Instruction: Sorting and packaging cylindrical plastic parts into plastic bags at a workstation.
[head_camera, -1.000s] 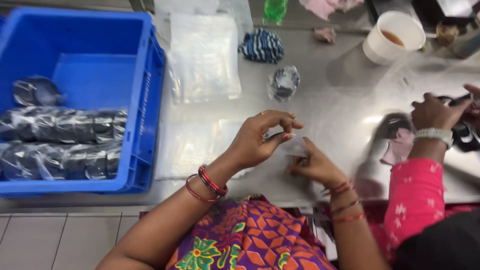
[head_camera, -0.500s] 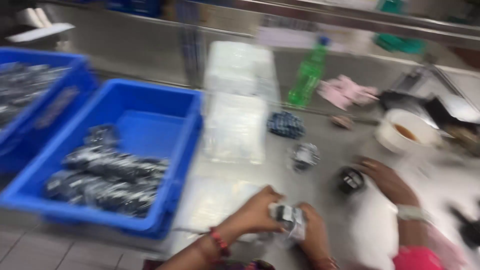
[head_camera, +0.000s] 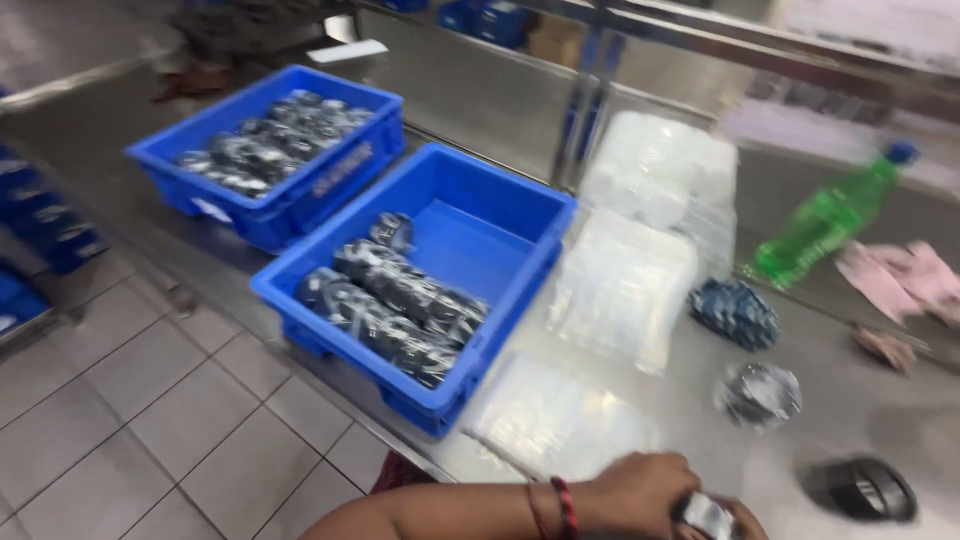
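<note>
Clamped between both hands at the bottom edge of the view, a small dark wrapped part (head_camera: 706, 515) is held just above the steel table (head_camera: 880, 420). The left hand (head_camera: 640, 490) is curled over it from the left, fingers closed on it; only a sliver of the right hand (head_camera: 745, 520) is seen, touching the part's right side, so its finger state cannot be told. The part's long axis cannot be made out. A stack of clear bags (head_camera: 555, 420) lies just ahead-left of the left hand, and the nearer blue crate (head_camera: 500, 300) stands beyond it. A black ring-shaped piece (head_camera: 862, 488) rests near on the right; bare table lies between.
</note>
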